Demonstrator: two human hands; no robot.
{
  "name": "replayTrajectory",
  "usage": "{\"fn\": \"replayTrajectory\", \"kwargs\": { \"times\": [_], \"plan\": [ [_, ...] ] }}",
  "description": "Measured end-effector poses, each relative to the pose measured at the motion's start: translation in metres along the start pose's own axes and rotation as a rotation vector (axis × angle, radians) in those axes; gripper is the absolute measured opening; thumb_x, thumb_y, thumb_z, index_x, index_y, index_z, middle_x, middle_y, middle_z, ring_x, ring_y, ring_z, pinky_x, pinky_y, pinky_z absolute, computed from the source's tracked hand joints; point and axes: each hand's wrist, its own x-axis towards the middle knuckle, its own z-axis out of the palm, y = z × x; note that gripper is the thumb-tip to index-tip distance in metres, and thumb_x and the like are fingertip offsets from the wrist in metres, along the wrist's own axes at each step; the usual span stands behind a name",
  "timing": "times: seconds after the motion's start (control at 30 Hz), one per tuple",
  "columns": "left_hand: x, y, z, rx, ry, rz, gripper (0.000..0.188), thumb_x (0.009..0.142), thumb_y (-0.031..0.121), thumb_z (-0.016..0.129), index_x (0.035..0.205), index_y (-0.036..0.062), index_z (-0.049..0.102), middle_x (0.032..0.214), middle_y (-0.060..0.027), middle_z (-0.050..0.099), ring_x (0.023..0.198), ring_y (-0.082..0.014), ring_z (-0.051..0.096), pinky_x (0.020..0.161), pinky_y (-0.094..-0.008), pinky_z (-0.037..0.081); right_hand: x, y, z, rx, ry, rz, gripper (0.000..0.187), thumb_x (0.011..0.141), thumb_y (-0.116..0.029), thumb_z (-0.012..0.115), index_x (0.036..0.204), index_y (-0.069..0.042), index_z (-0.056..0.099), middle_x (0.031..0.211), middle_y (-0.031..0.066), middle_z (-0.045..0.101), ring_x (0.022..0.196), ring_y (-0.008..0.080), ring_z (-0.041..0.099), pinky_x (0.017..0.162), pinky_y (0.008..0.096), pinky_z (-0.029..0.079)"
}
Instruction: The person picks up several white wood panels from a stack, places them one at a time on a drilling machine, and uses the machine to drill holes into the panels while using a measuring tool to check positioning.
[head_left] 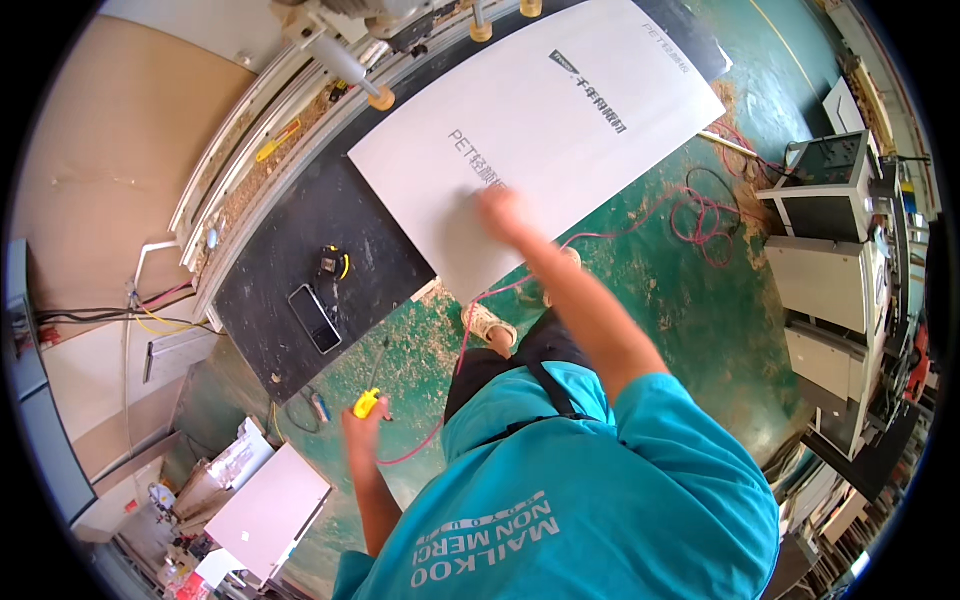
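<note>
A large white board [560, 130] with printed lettering lies on a black worktop [280, 225], its near corner jutting past the worktop's edge. Over this board is my right hand [505, 214]; motion smears its fingers, so I cannot tell whether it touches the surface. Down at my left side, away from the worktop, my left hand [362, 425] is closed around the yellow handle of what looks like a screwdriver [367, 403], its thin dark shaft pointing up and away. A black phone [315, 319] and a black-and-yellow tape measure [332, 263] rest on the worktop.
Along the far edge runs a metal rail [225, 190] holding sawdust and a yellow-handled tool [278, 139]. Machine parts [345, 62] overhang the board. A pink hose [460, 365] crosses the sawdust-strewn green floor [680, 310] by my feet. Machine cabinets [820, 285] stand at the right.
</note>
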Motion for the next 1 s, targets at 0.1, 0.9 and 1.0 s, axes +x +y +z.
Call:
{"fn": "replayTrajectory", "kwargs": {
  "times": [0.1, 0.9, 1.0],
  "plan": [
    [-0.018, -0.002, 0.029, -0.052, -0.017, -0.045, 0.026, 0.083, 0.021, 0.073, 0.068, 0.0008, 0.066, 0.065, -0.0026, 0.064, 0.061, -0.0114, 0.058, 0.061, -0.0286, 0.047, 0.028, 0.112, -0.078, 0.240, 0.459, 0.290, 0.025, 0.091, -0.021, 0.053, 0.109, -0.014, 0.067, 0.111, 0.0139, 0.066, 0.102, 0.0348, 0.064, 0.086, 0.0452, 0.052],
    [-0.017, 0.192, 0.240, 0.330, -0.099, 0.315, 0.056, 0.072, 0.060, 0.075, 0.094, 0.0086, 0.076, 0.085, -0.0204, 0.072, 0.080, -0.0376, 0.070, 0.071, -0.0436, 0.054, 0.099, 0.169, -0.253, 0.388, 0.580, -0.237, 0.011, 0.081, -0.012, 0.063, 0.087, -0.005, 0.069, 0.086, 0.0162, 0.068, 0.081, 0.0357, 0.066, 0.074, 0.0409, 0.053],
    [-0.008, 0.142, 0.217, 0.324, 0.121, 0.245, 0.066, 0.068, 0.066, 0.074, 0.099, 0.0081, 0.075, 0.096, -0.0234, 0.071, 0.091, -0.0397, 0.069, 0.079, -0.0464, 0.055, 0.114, 0.058, -0.316, 0.417, 0.652, -0.488, 0.007, 0.083, -0.011, 0.063, 0.086, -0.006, 0.066, 0.085, 0.0157, 0.066, 0.079, 0.0368, 0.065, 0.070, 0.0429, 0.053]
  ]
}}
